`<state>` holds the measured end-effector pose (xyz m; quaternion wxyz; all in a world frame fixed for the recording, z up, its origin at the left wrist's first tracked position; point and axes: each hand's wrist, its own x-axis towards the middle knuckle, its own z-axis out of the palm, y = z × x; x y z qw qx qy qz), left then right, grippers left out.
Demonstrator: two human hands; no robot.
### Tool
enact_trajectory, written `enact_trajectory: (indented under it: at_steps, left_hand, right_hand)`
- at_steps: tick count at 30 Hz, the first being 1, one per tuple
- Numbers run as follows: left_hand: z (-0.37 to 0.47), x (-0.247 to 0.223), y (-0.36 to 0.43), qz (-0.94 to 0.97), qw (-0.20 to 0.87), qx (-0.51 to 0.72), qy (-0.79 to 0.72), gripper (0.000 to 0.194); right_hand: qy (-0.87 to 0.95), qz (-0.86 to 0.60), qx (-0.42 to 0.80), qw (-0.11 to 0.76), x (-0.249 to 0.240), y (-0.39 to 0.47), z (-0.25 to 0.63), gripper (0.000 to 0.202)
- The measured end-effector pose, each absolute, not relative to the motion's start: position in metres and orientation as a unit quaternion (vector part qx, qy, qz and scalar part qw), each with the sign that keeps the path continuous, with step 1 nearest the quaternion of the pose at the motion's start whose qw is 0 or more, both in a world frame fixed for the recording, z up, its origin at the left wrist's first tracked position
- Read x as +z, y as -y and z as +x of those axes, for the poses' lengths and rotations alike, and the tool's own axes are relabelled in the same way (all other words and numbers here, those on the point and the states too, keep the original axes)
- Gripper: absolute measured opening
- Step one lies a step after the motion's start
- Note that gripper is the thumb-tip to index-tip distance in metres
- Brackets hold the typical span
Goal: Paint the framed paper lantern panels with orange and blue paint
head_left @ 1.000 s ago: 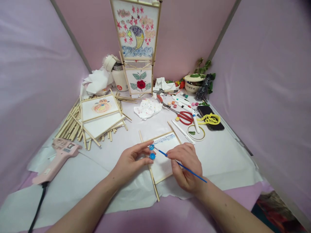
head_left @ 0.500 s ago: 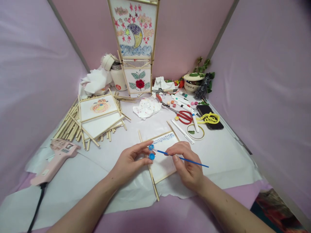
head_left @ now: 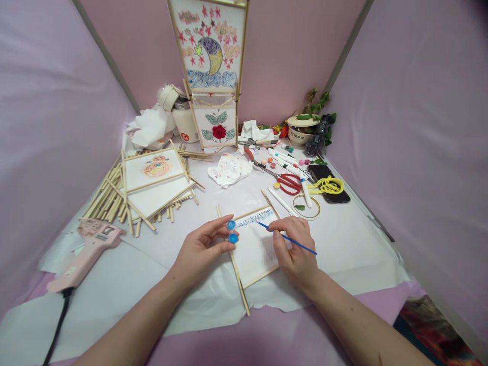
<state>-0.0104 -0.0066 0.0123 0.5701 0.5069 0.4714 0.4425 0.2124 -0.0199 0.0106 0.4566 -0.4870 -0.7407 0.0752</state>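
In the head view, the left hand (head_left: 204, 245) has its grip closed on a small open blue paint pot (head_left: 233, 238) at the left edge of a framed white sheet (head_left: 251, 254) on the worktop (head_left: 343, 239). The right hand (head_left: 296, 249) pinches a blue paintbrush (head_left: 303, 246), its tip at the blue dabbed band (head_left: 253, 217), touching or just above, I cannot tell.

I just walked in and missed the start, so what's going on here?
Someone is working over a framed white sheet. The right hand holds a blue paintbrush, its tip at the blue marks along the sheet's far edge; whether it touches is unclear. The left hand pinches two small round blue pieces, perhaps a paint pot and its lid. The rest of the sheet in view is white.
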Motion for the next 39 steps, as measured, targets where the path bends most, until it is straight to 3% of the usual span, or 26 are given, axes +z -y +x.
enact_trajectory:
  at_steps: [12, 39]
  left_hand:
    - [-0.009, 0.016, 0.008, 0.492, 0.580, 0.451, -0.467, 0.052]
    - [-0.012, 0.010, 0.006, 0.496, 0.586, 0.458, -0.448, 0.050]
  right_hand:
    - [0.760, -0.497, 0.082, 0.411, 0.007, 0.016, 0.207, 0.012]
    - [0.779, -0.476, 0.106, 0.394, 0.009, 0.019, 0.196, 0.012]
